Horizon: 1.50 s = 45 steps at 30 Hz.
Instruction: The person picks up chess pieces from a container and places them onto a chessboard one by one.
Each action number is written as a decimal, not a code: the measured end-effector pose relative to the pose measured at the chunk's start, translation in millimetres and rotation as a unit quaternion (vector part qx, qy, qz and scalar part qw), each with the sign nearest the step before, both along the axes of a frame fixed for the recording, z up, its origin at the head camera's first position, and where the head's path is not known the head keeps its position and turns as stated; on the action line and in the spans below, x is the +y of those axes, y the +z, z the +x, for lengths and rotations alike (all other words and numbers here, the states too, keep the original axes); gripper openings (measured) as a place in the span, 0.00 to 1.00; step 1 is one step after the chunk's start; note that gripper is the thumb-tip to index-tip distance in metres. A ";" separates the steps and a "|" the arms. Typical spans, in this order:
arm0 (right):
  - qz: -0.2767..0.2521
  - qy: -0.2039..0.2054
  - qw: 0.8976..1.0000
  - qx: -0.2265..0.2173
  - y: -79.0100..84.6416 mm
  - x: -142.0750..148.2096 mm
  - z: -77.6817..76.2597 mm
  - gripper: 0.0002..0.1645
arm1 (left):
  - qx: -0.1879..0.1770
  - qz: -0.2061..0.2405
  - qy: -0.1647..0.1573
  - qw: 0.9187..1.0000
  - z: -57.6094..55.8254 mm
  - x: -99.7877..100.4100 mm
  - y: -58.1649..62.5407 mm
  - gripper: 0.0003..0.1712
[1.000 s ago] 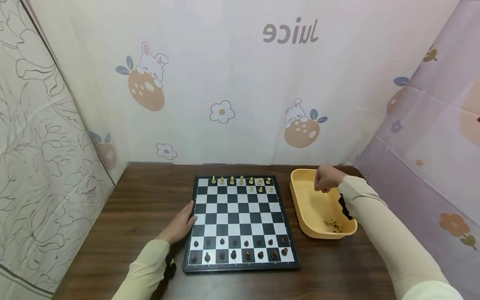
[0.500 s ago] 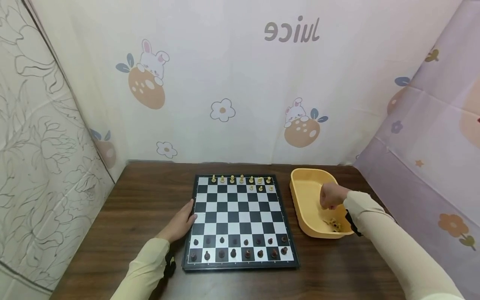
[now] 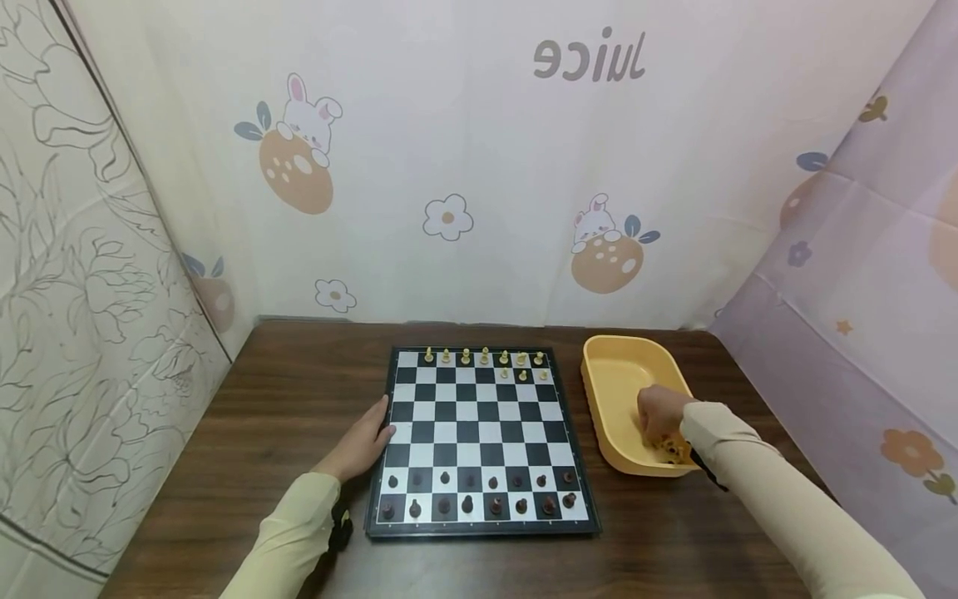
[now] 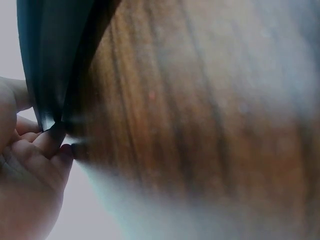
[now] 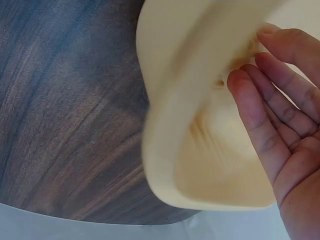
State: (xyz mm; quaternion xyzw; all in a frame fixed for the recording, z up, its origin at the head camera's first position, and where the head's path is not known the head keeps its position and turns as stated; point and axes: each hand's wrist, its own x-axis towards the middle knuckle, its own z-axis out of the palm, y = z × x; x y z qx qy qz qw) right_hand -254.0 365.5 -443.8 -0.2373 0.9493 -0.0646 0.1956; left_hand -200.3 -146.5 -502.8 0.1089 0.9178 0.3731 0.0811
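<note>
My left hand (image 3: 359,448) holds the left edge of a magnetic-style chessboard (image 3: 467,412), thumb over the rim. In the left wrist view, curled fingers (image 4: 42,155) meet the board's dark edge (image 4: 52,45). Pale yellow chess pieces (image 3: 485,356) line the far row, with a few pawns (image 3: 523,376) in front at the right. Two rows of dark chess pieces (image 3: 467,503) stand along the near side. My right hand (image 3: 662,409) reaches down into a yellow plastic basin (image 3: 614,378), loosely bent fingers close to the pale chess pieces (image 3: 675,452) heaped at its near end.
A dark wood-grain table (image 3: 299,391) carries the board and the basin, which stands just right of the board. Patterned curtains (image 3: 449,150) hang behind the table and on both sides.
My right hand has moved toward me and lowered into the basin, down to the pale pieces. My left hand stays on the board's edge, and the pieces on the board have not moved.
</note>
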 end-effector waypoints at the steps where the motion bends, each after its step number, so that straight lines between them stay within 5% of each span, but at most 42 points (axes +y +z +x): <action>1: -0.001 0.006 1.000 0.007 -0.9 0.2 0.5 0.19 | 0.000 0.001 0.000 1.000 -0.1 0.1 0.1 0.36; 16: -0.014 0.038 0.999 0.007 -10.7 4.2 -2.5 0.19 | -0.009 -0.001 0.003 1.000 0.2 1.1 2.2 0.36; 30: -0.017 0.046 0.999 -0.010 3.8 -1.2 -10.3 0.15 | -0.006 -0.003 0.006 1.000 0.7 1.5 3.0 0.36; 38: -0.052 0.005 0.998 -0.023 35.3 -20.8 -19.5 0.10 | -0.012 -0.002 0.008 1.000 -0.7 1.7 2.6 0.36; 45: -0.078 0.010 0.997 0.006 57.9 -41.0 -29.2 0.08 | -0.003 0.000 0.002 1.000 0.7 0.8 3.0 0.36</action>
